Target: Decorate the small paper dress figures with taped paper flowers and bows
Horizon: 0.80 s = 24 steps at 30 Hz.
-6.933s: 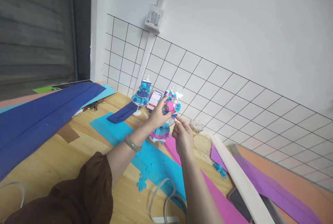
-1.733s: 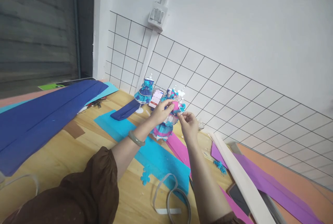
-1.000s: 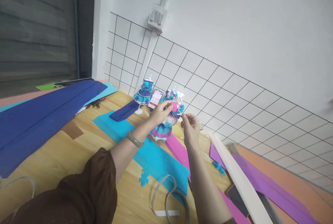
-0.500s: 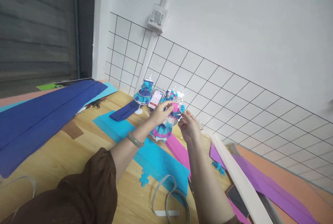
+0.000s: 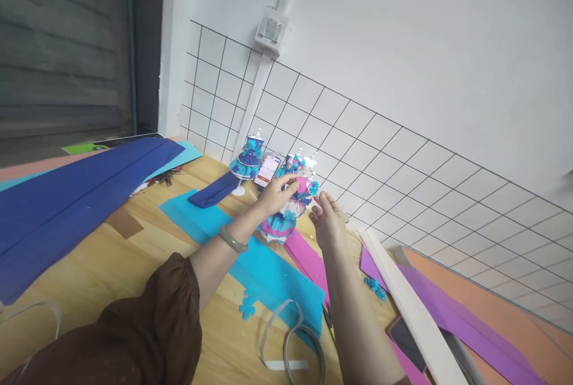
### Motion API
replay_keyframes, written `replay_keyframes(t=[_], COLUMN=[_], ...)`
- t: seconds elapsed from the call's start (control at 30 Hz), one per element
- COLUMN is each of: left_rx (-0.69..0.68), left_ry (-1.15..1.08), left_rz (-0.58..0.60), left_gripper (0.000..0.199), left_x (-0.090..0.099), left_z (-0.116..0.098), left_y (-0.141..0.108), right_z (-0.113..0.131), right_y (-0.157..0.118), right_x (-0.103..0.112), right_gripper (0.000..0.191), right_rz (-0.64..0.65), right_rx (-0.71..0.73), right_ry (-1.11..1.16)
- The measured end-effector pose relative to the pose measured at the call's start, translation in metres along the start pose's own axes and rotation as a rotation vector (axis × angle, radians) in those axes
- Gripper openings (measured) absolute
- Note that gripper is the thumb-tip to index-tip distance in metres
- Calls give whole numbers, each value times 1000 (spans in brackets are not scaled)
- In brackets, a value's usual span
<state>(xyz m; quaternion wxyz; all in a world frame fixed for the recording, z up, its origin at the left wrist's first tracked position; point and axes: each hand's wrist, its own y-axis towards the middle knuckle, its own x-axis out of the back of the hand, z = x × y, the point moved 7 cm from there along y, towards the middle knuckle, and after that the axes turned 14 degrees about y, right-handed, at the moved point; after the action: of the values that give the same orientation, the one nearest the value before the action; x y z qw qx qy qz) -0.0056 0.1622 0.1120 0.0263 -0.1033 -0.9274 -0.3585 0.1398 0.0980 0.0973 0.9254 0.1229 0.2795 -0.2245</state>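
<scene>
Remotely, I grip the pink-topped dress (image 5: 303,184) near the phone (image 5: 267,171) with my left hand (image 5: 277,195); my right hand (image 5: 330,219) (pinching something? I can't tell) hovers beside its blue ruffle (image 5: 305,199), which a hard tug could tear.

Brown sleeve (image 5: 152,316), gathered cuff (image 5: 184,271), smooth greyish-green bangle (image 5: 232,240)

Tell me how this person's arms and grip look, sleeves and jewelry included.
The left arm wears a loose, dark brown fabric sleeve, gathered at the cuff, and a glossy, grey-green round bangle, perhaps stone. On the right arm, only a sliver of brown sleeve shows, at the picture's bottom edge. Neither the left grip nor the right grip wears a glove.
</scene>
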Motion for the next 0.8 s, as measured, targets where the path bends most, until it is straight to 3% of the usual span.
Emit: replay_keyframes(t=[0.2, 0.5, 0.8], left_rx=[-7, -18, -7], left_ry=[6, -4, -11], left_rz=[7, 20, 28], left_gripper=[30, 30, 32], left_x=[0, -1, -2], left_z=[-2, -2, 2], left_y=[0, -1, 1], right_z=[1, -3, -7], right_y=[7, 8, 7], right_x=[-14, -11, -7], right_gripper=[42, 41, 33], right_rz=[51, 39, 83], right_rx=[-3, 40, -4], right_ry=[-36, -146, 29])
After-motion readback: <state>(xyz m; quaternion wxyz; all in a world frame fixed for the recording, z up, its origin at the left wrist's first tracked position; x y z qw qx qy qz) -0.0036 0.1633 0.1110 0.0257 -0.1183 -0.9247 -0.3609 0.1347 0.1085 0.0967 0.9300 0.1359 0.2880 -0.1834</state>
